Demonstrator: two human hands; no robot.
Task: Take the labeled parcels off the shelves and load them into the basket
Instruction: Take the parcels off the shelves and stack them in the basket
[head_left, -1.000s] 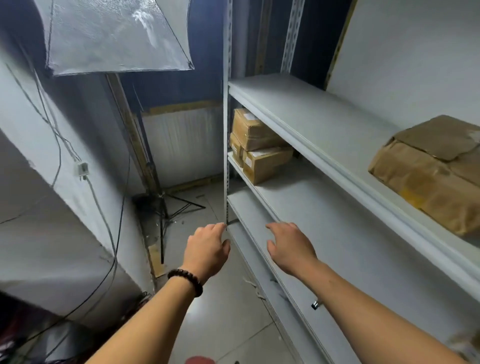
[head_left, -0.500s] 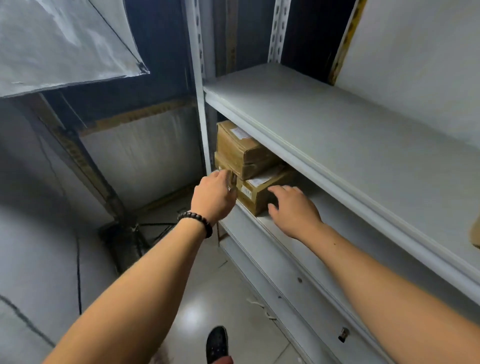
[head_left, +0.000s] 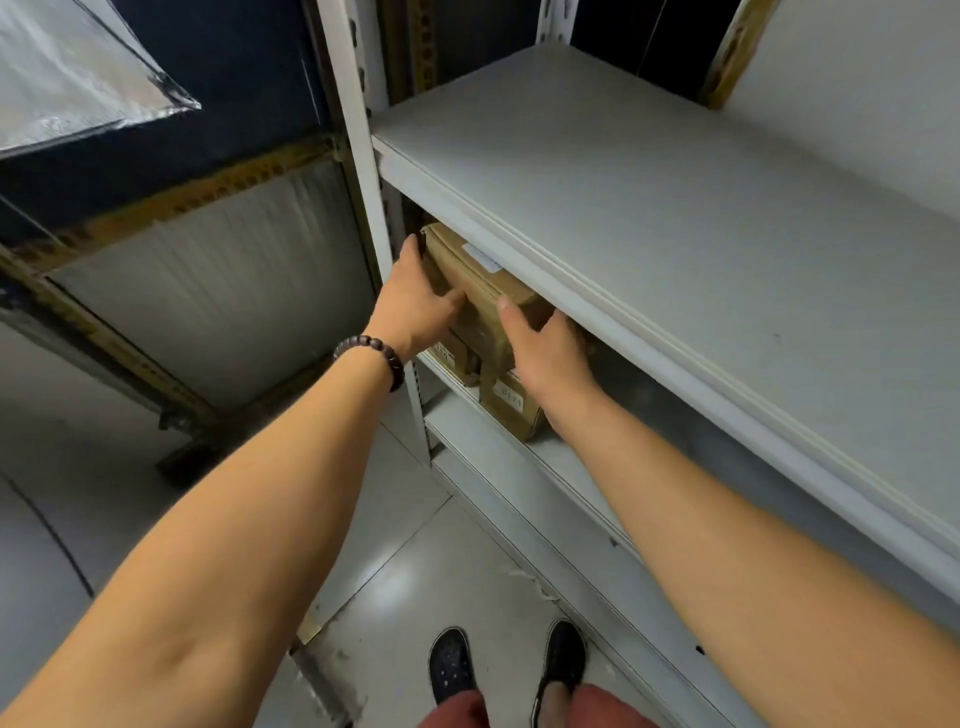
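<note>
Both arms reach into the rack at its left end. The top parcel (head_left: 480, 299), a brown taped box with a white label (head_left: 481, 257) on its upper face, sits on the middle shelf (head_left: 563, 460) at the left front corner, stacked on the lower parcels (head_left: 511, 415), tucked under the lip of the upper shelf (head_left: 675, 234).

The left hand (head_left: 418, 306) grips the top parcel's left end: fingers run up along that end, thumb across the front face. A dark bead bracelet (head_left: 375, 359) sits on that wrist. The right hand (head_left: 553, 356) holds the same parcel at its right end, thumb pressed on the front face. Its fingers go round behind the box and are hidden under the upper shelf lip. So both hands are clamped on one box, one at each end.

Below it, a bigger brown box with a numbered sticker stands at the shelf's front edge, and a smaller box is just left of it, touching. I cannot tell whether the top parcel is lifted or resting on them.

The white slotted post (head_left: 361, 156) stands right beside the left hand. The upper shelf surface is bare grey. Down on the tiled floor (head_left: 395, 571), two dark shoes (head_left: 452, 665) point at the rack. A silvery panel (head_left: 67, 78) hangs at top left.
</note>
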